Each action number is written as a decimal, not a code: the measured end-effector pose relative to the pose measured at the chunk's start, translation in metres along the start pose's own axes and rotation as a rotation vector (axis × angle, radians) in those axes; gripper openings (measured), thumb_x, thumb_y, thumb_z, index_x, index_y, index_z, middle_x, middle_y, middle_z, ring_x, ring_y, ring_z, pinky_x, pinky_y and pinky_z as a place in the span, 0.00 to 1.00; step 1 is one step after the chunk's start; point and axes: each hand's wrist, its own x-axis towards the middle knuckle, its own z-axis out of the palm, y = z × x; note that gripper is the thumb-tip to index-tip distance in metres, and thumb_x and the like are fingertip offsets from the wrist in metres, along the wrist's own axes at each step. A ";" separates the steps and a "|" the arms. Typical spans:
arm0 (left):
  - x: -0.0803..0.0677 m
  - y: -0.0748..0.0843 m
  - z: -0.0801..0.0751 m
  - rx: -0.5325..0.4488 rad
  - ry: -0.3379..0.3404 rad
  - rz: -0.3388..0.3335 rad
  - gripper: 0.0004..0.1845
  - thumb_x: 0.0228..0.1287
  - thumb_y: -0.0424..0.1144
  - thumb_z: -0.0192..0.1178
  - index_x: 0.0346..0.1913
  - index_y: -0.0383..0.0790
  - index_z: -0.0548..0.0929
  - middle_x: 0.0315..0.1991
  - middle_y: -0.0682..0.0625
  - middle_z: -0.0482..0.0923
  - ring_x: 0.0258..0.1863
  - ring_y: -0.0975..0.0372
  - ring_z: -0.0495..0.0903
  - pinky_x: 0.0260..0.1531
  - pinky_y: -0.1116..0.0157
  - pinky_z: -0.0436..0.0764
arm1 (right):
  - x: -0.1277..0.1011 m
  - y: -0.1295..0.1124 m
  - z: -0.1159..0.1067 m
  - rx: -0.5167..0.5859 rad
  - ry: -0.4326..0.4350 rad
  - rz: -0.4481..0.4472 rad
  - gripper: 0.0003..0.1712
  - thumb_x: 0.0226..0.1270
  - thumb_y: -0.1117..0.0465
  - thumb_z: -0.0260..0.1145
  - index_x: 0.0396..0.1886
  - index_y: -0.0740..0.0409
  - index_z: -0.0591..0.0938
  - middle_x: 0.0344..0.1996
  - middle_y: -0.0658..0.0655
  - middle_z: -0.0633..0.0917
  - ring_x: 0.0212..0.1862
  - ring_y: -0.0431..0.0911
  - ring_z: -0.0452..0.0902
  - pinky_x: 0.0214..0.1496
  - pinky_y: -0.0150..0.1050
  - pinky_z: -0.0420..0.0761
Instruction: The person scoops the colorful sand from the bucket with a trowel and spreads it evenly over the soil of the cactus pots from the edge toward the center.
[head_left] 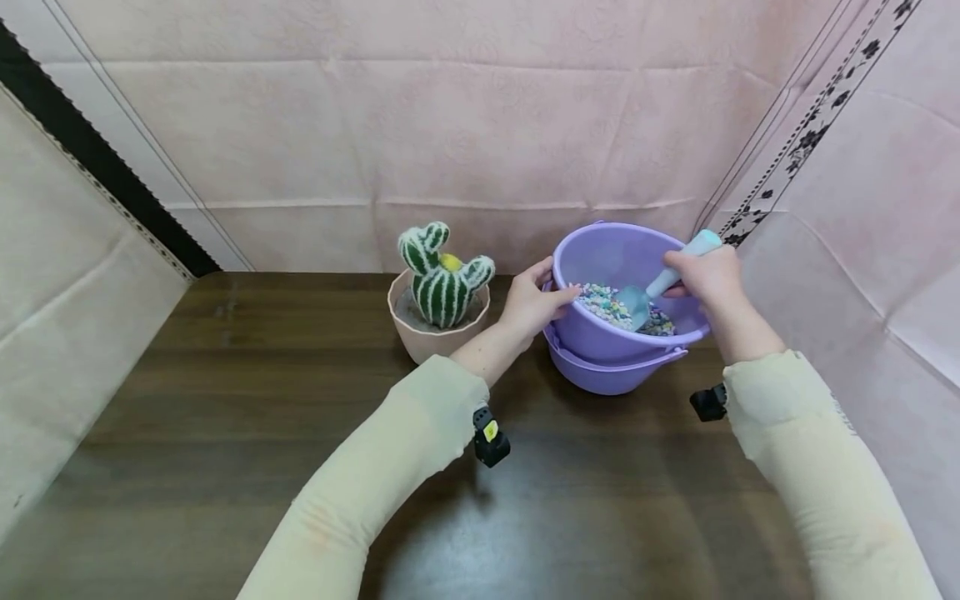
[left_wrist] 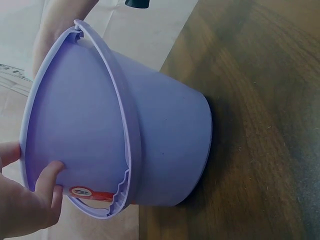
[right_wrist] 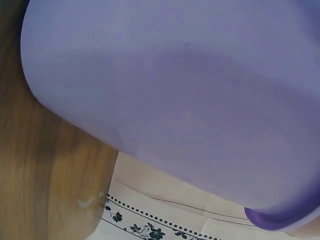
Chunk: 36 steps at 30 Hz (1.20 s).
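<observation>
A purple bucket stands on the table, its handle hanging down at the front. Inside lie many small pastel-coloured pebbles. My left hand holds the bucket's left rim; in the left wrist view its thumb and fingers lie on either side of that rim. A light-blue toy shovel is gripped by its handle in my right hand, the blade down among the pebbles. In the right wrist view the bucket wall fills most of the picture, and the right hand's fingers are hidden there.
Left of the bucket stands a knitted green cactus in a beige pot, close to my left forearm. The dark wooden table extends to the front and left. Pale cloth hangs behind the table and on both sides.
</observation>
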 end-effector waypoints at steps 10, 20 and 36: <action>-0.005 0.002 0.001 -0.006 -0.004 0.003 0.35 0.59 0.28 0.62 0.69 0.41 0.63 0.66 0.44 0.66 0.62 0.55 0.71 0.51 0.58 0.82 | -0.010 -0.005 -0.004 0.435 -0.067 0.063 0.10 0.61 0.67 0.60 0.36 0.61 0.67 0.16 0.47 0.80 0.19 0.40 0.82 0.30 0.33 0.86; -0.006 -0.001 0.002 -0.004 -0.016 0.000 0.35 0.59 0.27 0.62 0.69 0.41 0.62 0.66 0.43 0.67 0.60 0.54 0.73 0.52 0.58 0.81 | -0.017 -0.002 -0.003 0.708 -0.080 0.134 0.07 0.62 0.69 0.60 0.36 0.61 0.69 0.19 0.50 0.81 0.23 0.41 0.84 0.32 0.35 0.87; -0.006 0.002 0.001 -0.006 -0.022 0.000 0.36 0.59 0.27 0.61 0.70 0.41 0.60 0.68 0.43 0.64 0.62 0.52 0.70 0.54 0.57 0.80 | -0.022 -0.007 -0.017 1.042 -0.087 0.250 0.07 0.61 0.71 0.62 0.32 0.62 0.71 0.21 0.59 0.79 0.23 0.52 0.84 0.31 0.42 0.87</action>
